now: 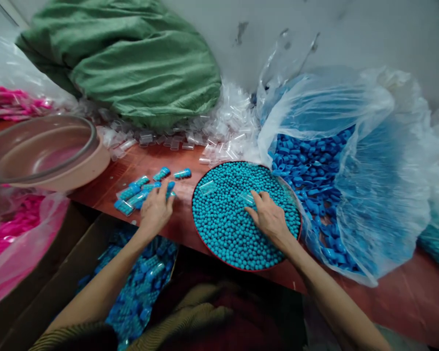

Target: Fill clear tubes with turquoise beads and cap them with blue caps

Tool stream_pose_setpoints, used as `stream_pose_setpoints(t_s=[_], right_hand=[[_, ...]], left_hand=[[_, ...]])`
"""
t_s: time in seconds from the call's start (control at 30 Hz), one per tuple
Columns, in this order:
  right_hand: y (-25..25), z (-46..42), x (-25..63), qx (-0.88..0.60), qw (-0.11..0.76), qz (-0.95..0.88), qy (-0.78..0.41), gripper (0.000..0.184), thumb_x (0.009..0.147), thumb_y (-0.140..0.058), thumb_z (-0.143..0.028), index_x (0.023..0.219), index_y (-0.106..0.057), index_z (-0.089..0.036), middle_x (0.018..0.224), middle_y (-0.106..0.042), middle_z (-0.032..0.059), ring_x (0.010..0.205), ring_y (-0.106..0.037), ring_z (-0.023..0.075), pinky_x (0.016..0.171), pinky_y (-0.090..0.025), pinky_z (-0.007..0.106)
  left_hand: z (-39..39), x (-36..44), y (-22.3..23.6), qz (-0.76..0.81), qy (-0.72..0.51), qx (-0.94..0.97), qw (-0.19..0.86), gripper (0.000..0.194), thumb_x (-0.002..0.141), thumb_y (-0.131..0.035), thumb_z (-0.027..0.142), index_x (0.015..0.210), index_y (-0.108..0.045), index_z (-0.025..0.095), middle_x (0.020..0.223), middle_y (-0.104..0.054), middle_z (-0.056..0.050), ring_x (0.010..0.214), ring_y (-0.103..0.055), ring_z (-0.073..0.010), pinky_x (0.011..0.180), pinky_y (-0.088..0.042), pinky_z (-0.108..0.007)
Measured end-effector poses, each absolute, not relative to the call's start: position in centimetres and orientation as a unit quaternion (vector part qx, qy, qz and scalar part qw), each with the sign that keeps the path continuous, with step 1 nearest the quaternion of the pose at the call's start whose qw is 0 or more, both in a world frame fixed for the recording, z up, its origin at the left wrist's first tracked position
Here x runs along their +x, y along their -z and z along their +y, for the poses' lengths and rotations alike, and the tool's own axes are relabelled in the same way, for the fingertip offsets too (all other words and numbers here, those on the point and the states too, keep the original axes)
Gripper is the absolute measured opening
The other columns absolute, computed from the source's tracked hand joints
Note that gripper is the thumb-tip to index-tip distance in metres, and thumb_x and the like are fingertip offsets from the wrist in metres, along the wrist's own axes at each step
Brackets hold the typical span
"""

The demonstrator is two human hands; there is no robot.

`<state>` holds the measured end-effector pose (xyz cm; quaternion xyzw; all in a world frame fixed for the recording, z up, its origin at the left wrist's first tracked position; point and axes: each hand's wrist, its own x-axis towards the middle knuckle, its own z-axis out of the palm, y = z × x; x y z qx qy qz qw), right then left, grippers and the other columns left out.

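My right hand (269, 217) is over a round red-rimmed tray of turquoise beads (227, 229), its fingers closed on a clear plastic tube (247, 198) at bead level. Another clear tube (207, 188) lies on the beads to the left. On the red table, my left hand (156, 207) has its fingers curled round a blue-capped tube of beads (170, 187), partly hidden by the fingers. Several more filled tubes (126, 206) lie beside and beneath that hand, and one blue-capped tube (183, 173) rests a little apart.
Blue caps (307, 161) spill from a clear plastic bag (388, 170) at right. Empty clear tubes (227, 126) pile up behind, below a green sack (142, 63). Basins (76, 170) stand at left. Below the table edge, a box holds filled blue tubes (142, 287); pink pieces (18, 224) lie beside it.
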<state>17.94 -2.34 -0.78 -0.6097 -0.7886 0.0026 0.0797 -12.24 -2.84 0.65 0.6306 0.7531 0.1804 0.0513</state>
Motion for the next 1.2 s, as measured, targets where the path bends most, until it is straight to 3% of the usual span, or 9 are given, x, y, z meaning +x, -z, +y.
stream_pose_setpoints(t_s=[0.07, 0.17, 0.37, 0.53, 0.6, 0.73, 0.87, 1.0, 1.2], right_hand=[[1.3, -0.6, 18.1, -0.613, 0.044, -0.789, -0.006, 0.043, 0.087, -0.053, -0.035, 0.125, -0.051, -0.016, 0.108, -0.058, 0.0143, 0.093, -0.061, 0.0275, 0.066, -0.051, 0.033], [2.1, 1.3, 17.9, -0.595, 0.051, -0.8, -0.053, 0.031, 0.088, -0.052, -0.032, 0.115, -0.058, -0.018, 0.102, -0.06, 0.0108, 0.092, -0.062, 0.0248, 0.071, -0.051, 0.032], [3.9, 2.4, 18.1, -0.535, 0.259, -0.796, -0.115, 0.038, 0.088, -0.052, -0.034, 0.122, -0.054, -0.017, 0.113, -0.057, 0.0115, 0.103, -0.059, 0.0223, 0.089, -0.049, 0.036], [4.9, 2.1, 19.3, -0.542, 0.359, -0.751, -0.116, 0.032, 0.089, -0.048, -0.032, 0.114, -0.059, -0.015, 0.106, -0.06, 0.013, 0.1, -0.059, 0.0235, 0.089, -0.05, 0.041], [4.6, 2.2, 19.5, -0.537, 0.381, -0.743, -0.118, 0.028, 0.09, -0.048, -0.03, 0.111, -0.06, -0.016, 0.104, -0.061, 0.0116, 0.097, -0.06, 0.0221, 0.087, -0.051, 0.04], [3.0, 3.7, 19.2, -0.492, 0.363, -0.784, -0.106, 0.025, 0.091, -0.044, -0.026, 0.108, -0.062, -0.02, 0.099, -0.063, 0.0085, 0.094, -0.061, 0.02, 0.085, -0.052, 0.037], [0.9, 8.7, 17.9, -0.465, 0.277, -0.839, -0.062, 0.031, 0.089, -0.046, -0.024, 0.118, -0.058, -0.018, 0.111, -0.06, 0.0123, 0.107, -0.057, 0.0228, 0.094, -0.047, 0.04], [0.7, 15.3, 17.5, -0.536, 0.177, -0.824, -0.046, 0.054, 0.081, -0.06, -0.027, 0.13, -0.048, -0.01, 0.131, -0.048, 0.0211, 0.123, -0.047, 0.0298, 0.1, -0.041, 0.044], [2.9, 21.2, 18.5, -0.583, 0.255, -0.764, -0.108, 0.059, 0.081, -0.059, -0.033, 0.131, -0.046, -0.005, 0.13, -0.051, 0.0218, 0.122, -0.047, 0.0282, 0.103, -0.037, 0.044]], left_hand=[[-2.1, -11.9, -0.4, 0.757, -0.138, 0.639, -0.015, 0.052, 0.086, -0.042, 0.028, 0.136, -0.041, 0.013, 0.116, -0.057, -0.018, 0.104, -0.056, -0.0307, 0.087, -0.045, -0.043], [-0.9, -9.0, 0.5, 0.698, -0.101, 0.709, -0.016, 0.049, 0.087, -0.045, 0.03, 0.133, -0.045, 0.014, 0.12, -0.057, -0.017, 0.113, -0.051, -0.0321, 0.093, -0.043, -0.045], [1.5, -3.5, 3.3, 0.6, -0.084, 0.795, 0.026, 0.047, 0.088, -0.045, 0.023, 0.135, -0.044, 0.017, 0.129, -0.05, -0.018, 0.129, -0.039, -0.0326, 0.106, -0.031, -0.05], [1.2, -0.7, 4.3, 0.54, -0.102, 0.832, 0.081, 0.046, 0.089, -0.042, 0.017, 0.134, -0.045, 0.021, 0.138, -0.044, -0.015, 0.132, -0.035, -0.0321, 0.103, -0.035, -0.049], [1.1, 0.1, 3.7, 0.513, -0.133, 0.843, 0.094, 0.04, 0.09, -0.042, 0.02, 0.129, -0.05, 0.024, 0.131, -0.052, -0.012, 0.125, -0.043, -0.029, 0.098, -0.04, -0.047], [3.7, -0.1, 1.7, 0.484, -0.239, 0.837, 0.084, 0.029, 0.093, -0.039, 0.029, 0.111, -0.061, 0.023, 0.098, -0.065, -0.006, 0.095, -0.057, -0.0202, 0.087, -0.046, -0.038], [11.5, -3.1, 1.0, 0.625, -0.302, 0.718, 0.049, 0.037, 0.089, -0.043, 0.031, 0.122, -0.054, 0.017, 0.118, -0.057, -0.014, 0.112, -0.051, -0.0269, 0.095, -0.04, -0.043], [18.9, -5.6, 2.5, 0.75, -0.297, 0.553, 0.21, 0.048, 0.087, -0.046, 0.032, 0.129, -0.045, 0.008, 0.126, -0.052, -0.024, 0.119, -0.049, -0.0336, 0.097, -0.036, -0.047], [23.4, -3.8, 4.9, 0.684, -0.344, 0.569, 0.301, 0.041, 0.089, -0.046, 0.037, 0.118, -0.055, 0.009, 0.118, -0.061, -0.017, 0.106, -0.059, -0.0235, 0.09, -0.043, -0.033]])
